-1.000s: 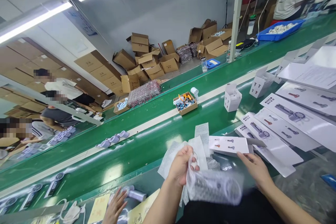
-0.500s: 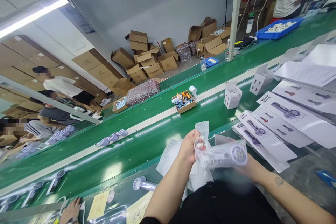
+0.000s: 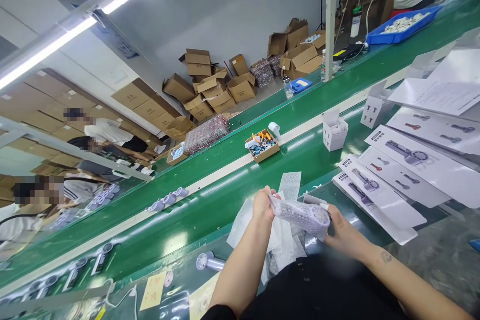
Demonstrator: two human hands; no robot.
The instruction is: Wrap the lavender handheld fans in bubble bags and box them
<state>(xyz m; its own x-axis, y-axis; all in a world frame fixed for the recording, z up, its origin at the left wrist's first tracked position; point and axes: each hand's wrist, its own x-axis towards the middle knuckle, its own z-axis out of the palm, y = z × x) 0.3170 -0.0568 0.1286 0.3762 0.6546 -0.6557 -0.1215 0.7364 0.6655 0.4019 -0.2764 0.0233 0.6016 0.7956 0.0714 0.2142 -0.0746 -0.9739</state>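
My left hand (image 3: 264,205) is closed round the gathered handle end of a bubble-wrap bag. Inside the bag is a pale purple handheld fan (image 3: 302,216), its round head pointing right. My right hand (image 3: 347,235) is closed beside that head, thumb above and fingers below. Behind the fan a grey flap of a white packaging box (image 3: 315,200) shows at my right thumb; most of the box is hidden. Loose bubble-wrap bags (image 3: 283,245) lie under the fan. Left of my left forearm, another handheld fan (image 3: 212,262) lies unwrapped on the bench, partly covered by the arm.
Flat printed fan boxes (image 3: 378,195) are fanned out at right. Two upright white boxes (image 3: 335,132) stand on the green conveyor (image 3: 210,210), near a carton of small parts (image 3: 267,149). Several fans (image 3: 101,258) lie at lower left. Co-workers (image 3: 108,132) are at far left.
My left hand has swung the wrapped fan up and in front of the white box, its head now beside my right hand. A co-worker's hand at lower left has left the view.
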